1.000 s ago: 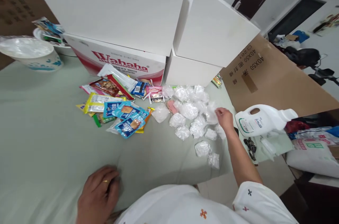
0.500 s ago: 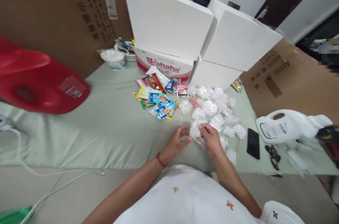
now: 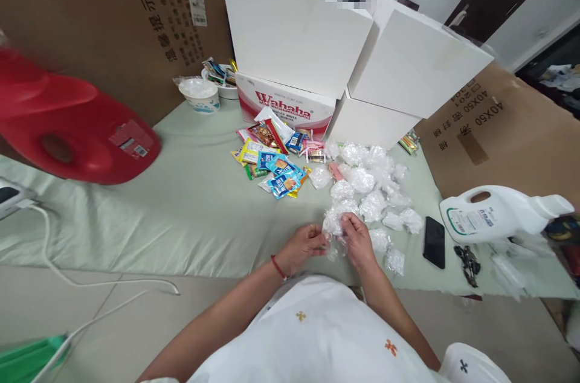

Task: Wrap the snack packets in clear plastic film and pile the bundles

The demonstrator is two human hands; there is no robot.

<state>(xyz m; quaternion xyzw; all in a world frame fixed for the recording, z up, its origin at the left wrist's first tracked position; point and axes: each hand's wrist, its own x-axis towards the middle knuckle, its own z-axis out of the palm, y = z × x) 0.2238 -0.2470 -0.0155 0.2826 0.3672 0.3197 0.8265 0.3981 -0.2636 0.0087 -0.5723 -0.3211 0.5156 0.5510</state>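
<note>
A crumpled clear plastic bag (image 3: 334,223) is between my two hands, just above the front of the cloth. My right hand (image 3: 359,241) pinches its right side between thumb and fingers. On the left, my left hand (image 3: 302,246), with a red cord at the wrist, has its curled fingertips closed on the bag's lower left edge. Right behind the hands lies a heap of similar crumpled clear plastic (image 3: 362,180), with a small pink piece (image 3: 335,171) among it. Colourful snack packets (image 3: 285,176) are piled to the left of that heap.
White boxes (image 3: 294,26) and a Wahaha carton (image 3: 285,104) stand at the back. A red jug (image 3: 90,135) is at left, a white bottle (image 3: 493,214), a phone (image 3: 434,242) and keys (image 3: 468,264) at right. Bowls (image 3: 199,96) stand back left. A person's head is behind the boxes.
My left fingers have closed in from beside the bag onto its lower edge. My right hand keeps its pinch. The whole view has shifted slightly.
</note>
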